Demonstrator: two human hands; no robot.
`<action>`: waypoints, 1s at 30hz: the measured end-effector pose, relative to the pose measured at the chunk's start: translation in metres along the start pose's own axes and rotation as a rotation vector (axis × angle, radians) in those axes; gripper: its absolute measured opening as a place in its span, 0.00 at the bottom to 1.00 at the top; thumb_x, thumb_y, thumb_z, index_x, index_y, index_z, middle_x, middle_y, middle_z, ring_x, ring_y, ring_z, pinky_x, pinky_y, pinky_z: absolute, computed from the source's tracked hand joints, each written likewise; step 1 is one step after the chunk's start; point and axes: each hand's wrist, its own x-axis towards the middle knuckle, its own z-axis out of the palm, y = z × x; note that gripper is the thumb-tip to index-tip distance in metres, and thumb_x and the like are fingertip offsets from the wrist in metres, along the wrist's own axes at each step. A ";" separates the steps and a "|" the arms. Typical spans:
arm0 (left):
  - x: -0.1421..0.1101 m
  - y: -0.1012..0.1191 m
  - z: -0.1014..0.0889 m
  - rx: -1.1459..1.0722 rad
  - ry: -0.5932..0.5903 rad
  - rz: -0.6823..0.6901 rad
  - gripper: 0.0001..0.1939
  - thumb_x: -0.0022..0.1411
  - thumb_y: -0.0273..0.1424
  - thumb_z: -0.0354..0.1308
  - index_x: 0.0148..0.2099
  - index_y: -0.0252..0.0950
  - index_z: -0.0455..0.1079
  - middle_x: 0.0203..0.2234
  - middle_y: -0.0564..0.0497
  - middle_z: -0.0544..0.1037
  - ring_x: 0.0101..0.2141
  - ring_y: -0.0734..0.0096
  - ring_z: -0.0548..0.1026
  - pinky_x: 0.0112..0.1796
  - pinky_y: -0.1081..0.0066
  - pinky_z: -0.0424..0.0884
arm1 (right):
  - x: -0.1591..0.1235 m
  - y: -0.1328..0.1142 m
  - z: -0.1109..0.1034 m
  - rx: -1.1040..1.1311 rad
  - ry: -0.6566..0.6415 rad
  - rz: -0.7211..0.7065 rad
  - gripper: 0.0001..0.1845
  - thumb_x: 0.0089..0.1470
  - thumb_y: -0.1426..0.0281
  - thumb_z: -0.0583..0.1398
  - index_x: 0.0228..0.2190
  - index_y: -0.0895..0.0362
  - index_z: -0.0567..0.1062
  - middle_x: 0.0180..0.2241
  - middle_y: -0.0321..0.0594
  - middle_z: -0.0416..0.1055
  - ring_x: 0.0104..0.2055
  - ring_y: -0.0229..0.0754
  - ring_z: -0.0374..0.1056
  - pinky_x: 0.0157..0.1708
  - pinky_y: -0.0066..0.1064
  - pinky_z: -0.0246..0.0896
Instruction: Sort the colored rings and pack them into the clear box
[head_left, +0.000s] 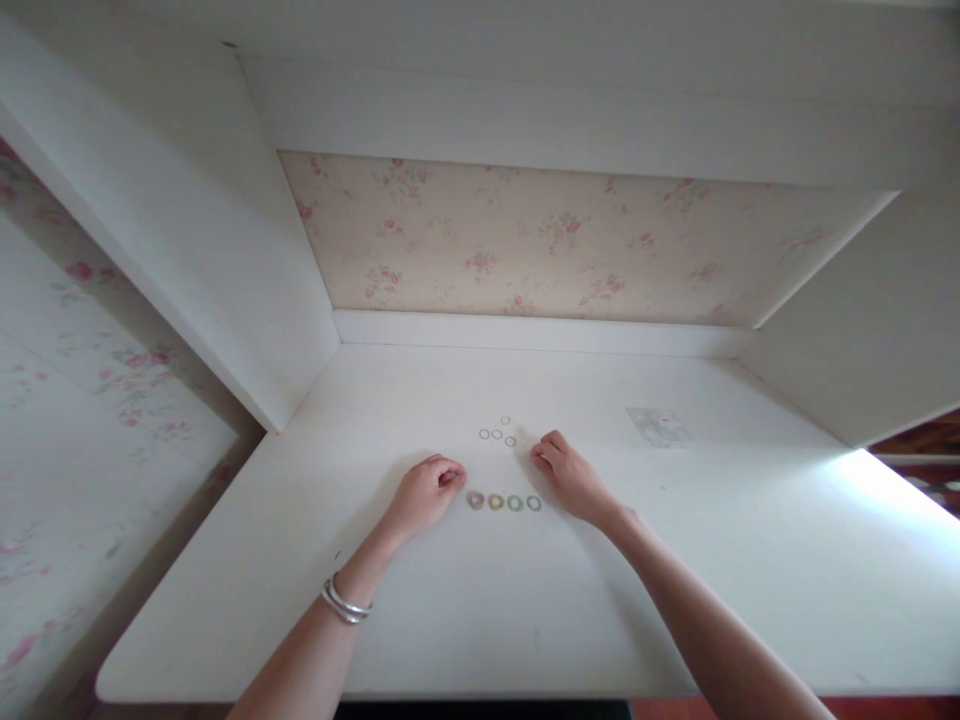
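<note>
Sitting in a row on the white tabletop (442, 620) are 4 rings: a pinkish ring (475, 507), a yellow ring (496, 509), a green ring (514, 510) and a gray ring (534, 510). The left hand (425, 492) is just beside the pinkish ring, its fingers curled in. The right hand (566, 475) has its fingertips bunched together near 4 thin rings (510, 446) farther back. I cannot tell if either hand grips something. A clear bag (660, 428) lies off to the right.

Head view, forward-down over desk (465, 620)
</note>
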 end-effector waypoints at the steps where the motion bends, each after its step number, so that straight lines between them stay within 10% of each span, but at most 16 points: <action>1: 0.000 0.000 0.000 0.003 0.001 -0.001 0.10 0.59 0.33 0.52 0.35 0.38 0.74 0.31 0.51 0.76 0.32 0.70 0.72 0.35 0.72 0.66 | -0.008 -0.003 -0.001 0.046 0.027 0.003 0.14 0.62 0.69 0.46 0.35 0.56 0.70 0.38 0.43 0.64 0.37 0.39 0.65 0.39 0.31 0.60; 8: 0.001 -0.001 0.001 0.019 0.009 -0.011 0.10 0.59 0.34 0.52 0.36 0.38 0.74 0.32 0.51 0.76 0.32 0.70 0.72 0.36 0.72 0.66 | -0.057 -0.018 0.003 0.165 0.002 -0.031 0.12 0.62 0.70 0.46 0.35 0.55 0.69 0.38 0.44 0.63 0.39 0.40 0.64 0.41 0.35 0.61; 20: -0.001 0.006 0.000 -0.031 0.007 -0.062 0.12 0.58 0.36 0.52 0.37 0.37 0.74 0.31 0.50 0.76 0.32 0.69 0.72 0.36 0.70 0.67 | -0.061 -0.019 0.009 0.084 -0.007 -0.030 0.13 0.62 0.68 0.47 0.37 0.53 0.71 0.39 0.43 0.65 0.38 0.41 0.65 0.43 0.37 0.60; 30: 0.028 0.033 0.014 0.164 0.003 0.120 0.10 0.61 0.33 0.51 0.36 0.37 0.73 0.32 0.50 0.75 0.32 0.71 0.72 0.36 0.73 0.66 | -0.061 -0.010 0.002 0.401 0.263 0.201 0.14 0.60 0.61 0.49 0.33 0.53 0.71 0.36 0.42 0.64 0.31 0.38 0.63 0.30 0.30 0.61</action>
